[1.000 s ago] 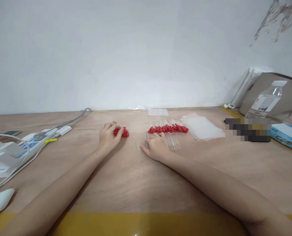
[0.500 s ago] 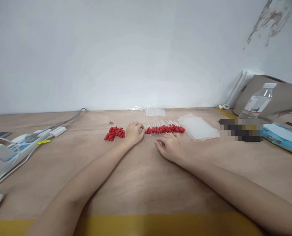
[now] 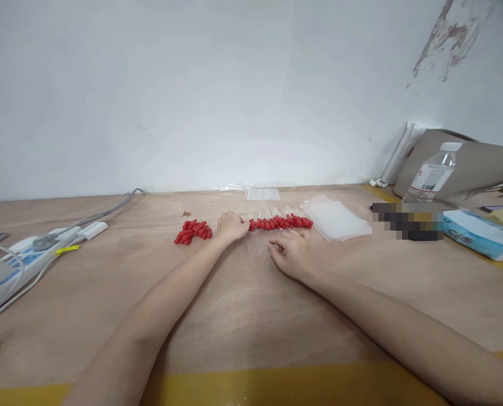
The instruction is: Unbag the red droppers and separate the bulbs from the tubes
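Observation:
A row of droppers with red rubber bulbs (image 3: 281,222) lies across the middle of the table, some clear tubes pointing to the wall and other clear tubes (image 3: 255,246) pointing toward me. At the row's left end rests my left hand (image 3: 233,225), fingers stretched forward and thumb side against the end bulbs. My right hand (image 3: 292,251) lies in front of the row beside the near tubes, thumb and forefinger curled together; whatever is between them is too small to make out. Left of my left hand is a loose pile of red bulbs (image 3: 192,232).
Clear plastic bags (image 3: 338,220) lie right of the row, and another small bag (image 3: 262,194) sits by the wall. Farther right stand a water bottle (image 3: 431,175) and a grey bag (image 3: 475,166), near a blue packet (image 3: 484,232). A power strip (image 3: 27,262) with cables occupies the left.
The view has turned slightly right. My left hand has shifted a little right, widening the gap to the loose red pile, and its fingers look flatter. My right hand has hardly moved.

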A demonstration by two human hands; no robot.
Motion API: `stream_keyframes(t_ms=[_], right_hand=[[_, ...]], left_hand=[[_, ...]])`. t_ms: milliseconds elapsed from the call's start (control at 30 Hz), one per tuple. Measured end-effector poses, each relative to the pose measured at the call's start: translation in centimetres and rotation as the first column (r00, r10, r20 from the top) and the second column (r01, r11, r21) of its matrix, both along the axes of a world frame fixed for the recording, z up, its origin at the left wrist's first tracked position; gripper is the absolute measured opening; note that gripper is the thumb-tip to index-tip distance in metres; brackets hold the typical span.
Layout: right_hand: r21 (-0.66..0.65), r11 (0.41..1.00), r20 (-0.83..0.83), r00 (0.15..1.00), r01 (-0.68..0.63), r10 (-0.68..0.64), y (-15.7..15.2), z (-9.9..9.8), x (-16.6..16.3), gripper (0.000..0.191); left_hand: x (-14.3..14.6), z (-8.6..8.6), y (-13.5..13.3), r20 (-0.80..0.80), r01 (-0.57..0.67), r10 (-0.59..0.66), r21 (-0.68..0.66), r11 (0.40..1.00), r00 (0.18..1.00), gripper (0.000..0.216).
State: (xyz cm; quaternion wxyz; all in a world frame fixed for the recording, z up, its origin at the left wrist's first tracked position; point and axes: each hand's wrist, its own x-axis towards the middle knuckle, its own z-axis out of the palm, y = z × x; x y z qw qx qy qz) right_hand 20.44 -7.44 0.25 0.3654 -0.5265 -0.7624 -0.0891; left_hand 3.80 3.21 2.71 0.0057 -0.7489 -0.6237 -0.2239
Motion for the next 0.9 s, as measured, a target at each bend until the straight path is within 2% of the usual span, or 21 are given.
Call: stream_keyframes(t_ms=[133,233,300,400,467,567,633,767,900], right_hand=[[-0.004,1.000,0.001,1.000,-0.009,0.009,-0.2,0.0,0.0,0.016],[0.003,1.000,-0.016,1.000,-0.015,0.015,-0.2,-0.2,0.1,0.016],[0.025,1.000,-0.025,1.000,-0.008,0.008,-0.1,-0.3,0.1,0.015],[0.093,0.995,-0.045,0.998,-0.035,0.039,-0.1,-0.2,0.0,0.022],[0.132,0.987,-0.061,0.993,-0.087,0.096,-0.2,-0.1,-0.2,0.030],[0.142,0.977,-0.060,0.984,-0.157,0.167,-0.2,-0.3,-0.6,0.032],[0.137,0.975,-0.052,0.982,-0.174,0.182,-0.1,-0.5,-0.7,0.030],[0.127,0.976,-0.053,0.981,-0.177,0.184,0.0,-1.0,-0.7,0.030],[0.138,0.976,-0.058,0.982,-0.168,0.177,0.0,-0.7,-0.7,0.036]], left_hand=[[-0.6,1.2,0.4,0.027,-0.062,0.062,0.013,0.998,0.998,0.028],[-1.8,2.1,-0.6,0.055,-0.082,0.078,0.059,0.995,0.995,0.025],[-3.1,2.1,-2.2,0.071,-0.021,0.012,0.124,0.992,0.997,0.021],[-5.7,1.1,-5.5,0.039,0.219,-0.238,0.266,0.939,0.971,0.017],[-7.4,0.0,-7.8,0.015,0.272,-0.290,0.303,0.913,0.957,0.015],[-9.1,-1.3,-9.9,0.161,0.236,-0.275,0.228,0.945,0.948,0.011],[-9.4,-1.8,-10.3,0.243,0.226,-0.265,0.177,0.958,0.933,0.011],[-8.5,-2.1,-9.3,0.263,0.286,-0.316,0.147,0.947,0.911,0.012],[-7.0,-2.0,-8.7,0.248,0.392,-0.417,0.148,0.908,0.874,0.010]])
